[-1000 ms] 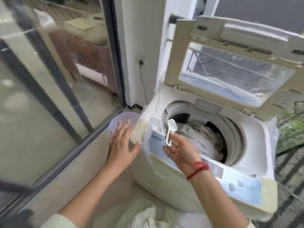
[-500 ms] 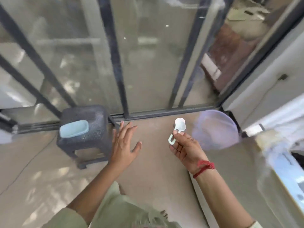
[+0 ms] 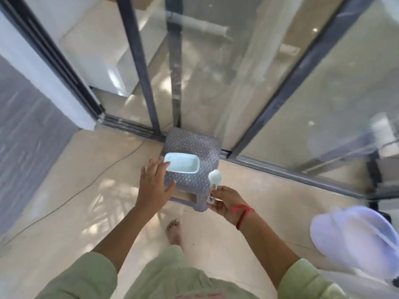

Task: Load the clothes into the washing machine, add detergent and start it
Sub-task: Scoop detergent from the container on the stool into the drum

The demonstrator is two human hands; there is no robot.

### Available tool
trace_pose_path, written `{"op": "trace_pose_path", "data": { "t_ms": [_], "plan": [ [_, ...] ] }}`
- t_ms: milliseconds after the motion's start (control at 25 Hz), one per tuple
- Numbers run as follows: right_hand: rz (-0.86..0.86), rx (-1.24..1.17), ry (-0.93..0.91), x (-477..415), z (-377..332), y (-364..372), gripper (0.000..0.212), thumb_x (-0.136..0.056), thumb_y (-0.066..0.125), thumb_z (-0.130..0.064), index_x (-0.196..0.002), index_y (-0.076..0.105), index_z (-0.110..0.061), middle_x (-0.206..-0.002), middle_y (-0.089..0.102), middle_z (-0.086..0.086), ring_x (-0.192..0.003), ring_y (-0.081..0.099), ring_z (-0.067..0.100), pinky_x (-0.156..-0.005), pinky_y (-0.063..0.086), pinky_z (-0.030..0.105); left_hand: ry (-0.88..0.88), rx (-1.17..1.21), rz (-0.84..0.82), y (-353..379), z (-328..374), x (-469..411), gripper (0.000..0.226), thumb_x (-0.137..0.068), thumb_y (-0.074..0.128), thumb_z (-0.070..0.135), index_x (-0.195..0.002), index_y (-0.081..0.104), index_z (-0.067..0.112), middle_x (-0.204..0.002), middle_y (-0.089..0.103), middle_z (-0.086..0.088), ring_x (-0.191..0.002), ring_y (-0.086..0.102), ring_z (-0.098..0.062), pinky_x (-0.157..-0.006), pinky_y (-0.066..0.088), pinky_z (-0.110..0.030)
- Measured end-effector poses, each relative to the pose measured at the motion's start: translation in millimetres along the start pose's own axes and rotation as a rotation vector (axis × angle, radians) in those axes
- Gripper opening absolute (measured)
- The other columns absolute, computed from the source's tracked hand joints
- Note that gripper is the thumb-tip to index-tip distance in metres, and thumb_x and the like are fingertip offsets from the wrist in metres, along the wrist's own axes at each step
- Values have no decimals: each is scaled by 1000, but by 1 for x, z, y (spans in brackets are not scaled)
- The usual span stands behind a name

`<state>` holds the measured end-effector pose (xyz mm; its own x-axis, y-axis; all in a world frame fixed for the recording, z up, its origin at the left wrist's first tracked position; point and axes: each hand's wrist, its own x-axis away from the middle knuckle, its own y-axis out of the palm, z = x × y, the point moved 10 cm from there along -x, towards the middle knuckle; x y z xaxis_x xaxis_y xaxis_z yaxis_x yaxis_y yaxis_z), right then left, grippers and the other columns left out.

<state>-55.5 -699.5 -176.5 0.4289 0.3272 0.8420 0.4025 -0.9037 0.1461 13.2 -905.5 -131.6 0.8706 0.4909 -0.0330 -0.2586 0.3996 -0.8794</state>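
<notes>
A pale blue detergent box (image 3: 182, 166) stands open on a small grey woven stool (image 3: 194, 147) in front of the glass doors. My left hand (image 3: 154, 186) is spread flat, its fingertips right at the box's left end. My right hand (image 3: 226, 202) pinches the handle of a small white scoop (image 3: 213, 182), whose bowl points up over the stool's right front corner. The washing machine is out of view.
Sliding glass doors with dark frames (image 3: 138, 61) run behind the stool. A lilac plastic basin (image 3: 354, 240) lies on the floor at the right. A thin cable (image 3: 86, 186) trails over the tiles at the left. My bare foot (image 3: 173, 230) stands just before the stool.
The view has swung left from the washing machine to the stool. Both hands have come over the stool, the left one reaching the detergent box, the right still holding the scoop.
</notes>
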Motion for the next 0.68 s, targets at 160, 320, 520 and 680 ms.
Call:
{"op": "trace_pose_path", "data": {
  "t_ms": [160, 320, 520, 680],
  "plan": [
    [19, 98, 15, -66, -17, 55, 15, -91, 52, 4, -80, 53, -7, -74, 53, 9, -46, 61, 6, -48, 55, 22, -121, -91, -49, 11, -69, -25, 59, -75, 72, 26, -126, 51, 5, -137, 48, -19, -134, 34, -44, -103, 29, -61],
    [244, 585, -157, -137, -46, 61, 19, -79, 73, -15, -94, 65, -6, -82, 66, 9, -67, 64, 18, -68, 57, 34, -190, -69, -133, 52, -108, -26, 62, -76, 71, 24, -130, 48, 4, -139, 46, -18, -138, 28, -40, -105, 27, -60],
    [302, 1191, -364, -195, -76, 89, 14, -89, 60, -24, -98, 69, -21, -101, 70, 0, -95, 64, 22, -78, 47, 27, -279, -6, -216, 95, -136, -11, 65, -83, 62, 27, -140, 36, 9, -148, 35, -13, -144, 14, -34, -113, 14, -54],
    [403, 1361, -406, -232, -70, 93, 12, -91, 57, -28, -97, 67, -27, -110, 64, 1, -105, 55, 23, -89, 34, 36, -300, 28, -198, 110, -147, -8, 63, -85, 61, 26, -139, 37, 9, -149, 33, -13, -144, 11, -32, -114, 9, -50]
  ]
}}
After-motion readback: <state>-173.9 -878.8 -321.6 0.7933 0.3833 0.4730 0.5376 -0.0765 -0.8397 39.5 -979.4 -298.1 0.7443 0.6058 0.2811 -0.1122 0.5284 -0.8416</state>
